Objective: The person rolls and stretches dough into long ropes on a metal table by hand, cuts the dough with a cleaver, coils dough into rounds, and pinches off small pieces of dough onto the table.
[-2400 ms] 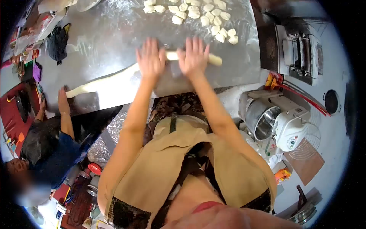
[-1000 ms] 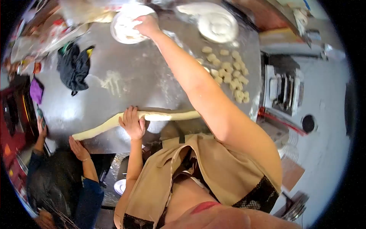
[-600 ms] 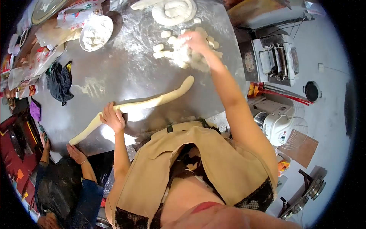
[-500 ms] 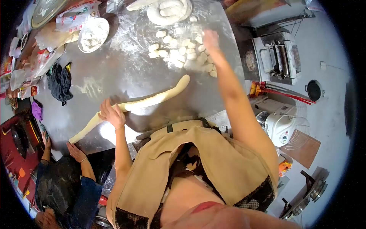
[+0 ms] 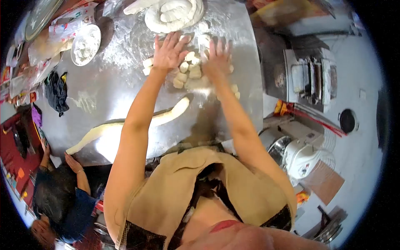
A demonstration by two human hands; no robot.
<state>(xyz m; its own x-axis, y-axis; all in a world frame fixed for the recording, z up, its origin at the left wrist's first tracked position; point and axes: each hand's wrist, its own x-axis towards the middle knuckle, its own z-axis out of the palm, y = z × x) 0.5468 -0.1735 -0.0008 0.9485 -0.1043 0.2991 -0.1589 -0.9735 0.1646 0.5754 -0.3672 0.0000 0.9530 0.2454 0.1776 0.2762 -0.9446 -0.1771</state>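
Small cut dough pieces (image 5: pixel 194 71) lie in a cluster on the floured metal table (image 5: pixel 83 125). On the left side of the cluster my left hand (image 5: pixel 168 53) is spread out over some of the pieces, palm down. My right hand (image 5: pixel 217 60), a little blurred, lies over the pieces on the right with its fingers apart. Pieces beneath both palms are hidden. Nearer to me stretches a long dough rope (image 5: pixel 166 117), partly behind my left forearm. Beyond my hands rests a thick coil of dough (image 5: pixel 174 16).
A bowl of flour (image 5: pixel 86 45) and a black cloth or bag (image 5: pixel 57 92) are on the left. Another person's hand (image 5: pixel 74 163) touches the table edge by the rope's end. To the right stand a roller machine (image 5: pixel 310 79) and a white mixer (image 5: pixel 301 163).
My left hand has let go of the dough rope and moved forward onto the dough pieces. My right hand has shifted slightly left and nearer over them. The view has shifted a little.
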